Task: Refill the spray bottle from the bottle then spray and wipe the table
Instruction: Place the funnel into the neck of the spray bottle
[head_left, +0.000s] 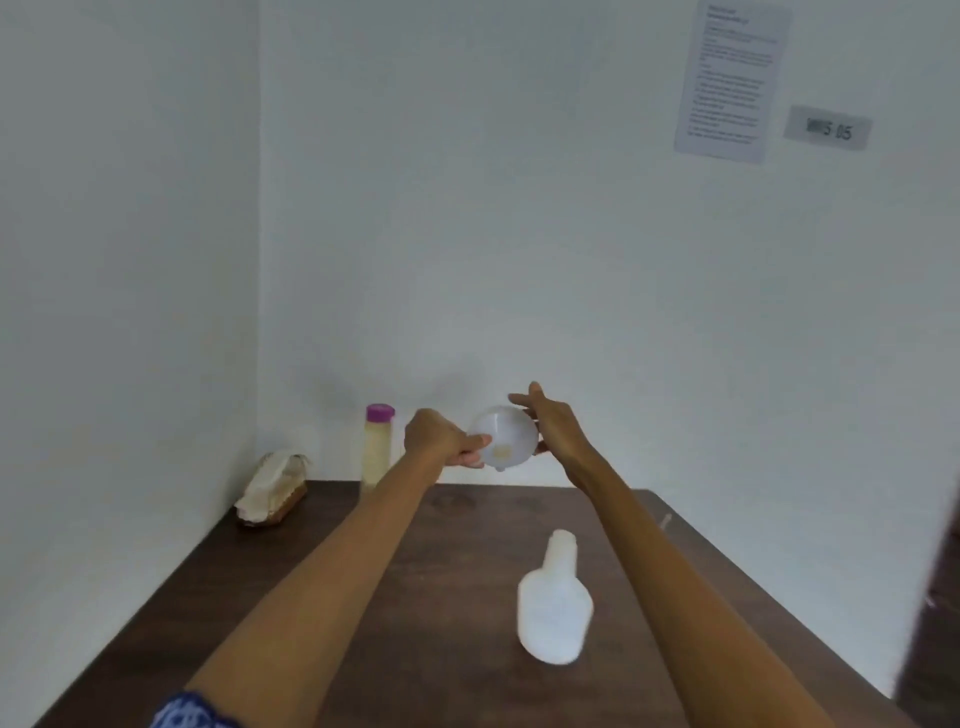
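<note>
A white spray bottle (553, 605) stands in the middle of the dark wooden table (457, 597) with its neck uncapped and no spray head on it. Above the table's far end I hold a white plastic funnel (504, 438) between both hands, its wide mouth turned toward me. My left hand (441, 439) pinches the funnel's left rim. My right hand (550, 423) cups its right side with the fingers spread behind it. A tall bottle of pale yellow liquid with a purple cap (378, 447) stands by the back wall, just left of my left hand.
A brown holder with a crumpled white cloth (272, 488) leans in the far left corner. White walls close the table at the back and left. A thin white stick-like thing (666, 519) lies near the right edge. A dark panel (930, 597) stands at the right.
</note>
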